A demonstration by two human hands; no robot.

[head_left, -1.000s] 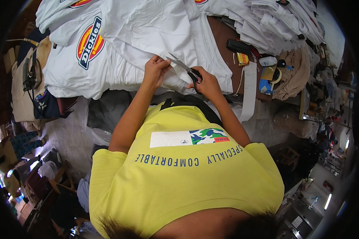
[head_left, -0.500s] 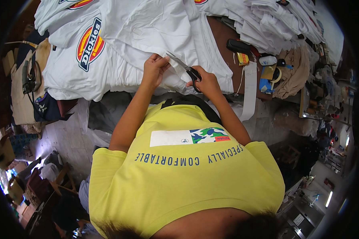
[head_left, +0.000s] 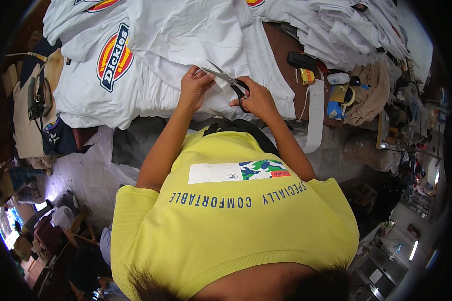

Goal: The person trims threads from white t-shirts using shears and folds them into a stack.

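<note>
My right hand (head_left: 256,99) grips a pair of scissors (head_left: 228,79) by the black handles. Their metal blades are spread apart and point left, toward the fingers of my left hand (head_left: 193,90). Between thumb and fingers, that left hand pinches the edge of a white T-shirt (head_left: 186,42), right beside the blades. The shirt lies spread over other white shirts on the table in front of me. To its left, another white T-shirt (head_left: 80,93) shows a large red, yellow and dark blue printed emblem. Whether the blades touch cloth or thread I cannot tell.
A pile of white shirts (head_left: 336,30) sits at the far right of the brown table (head_left: 281,47). Nearer lie a black case (head_left: 301,60), a yellow packet (head_left: 307,77), a tape roll (head_left: 347,95) and a white paper strip (head_left: 314,118). An iron (head_left: 39,98) rests at far left.
The scissors have opened, their blades spreading and swinging left closer to my left fingers. My right hand has shifted slightly left; my left hand keeps its pinch in nearly the same place.
</note>
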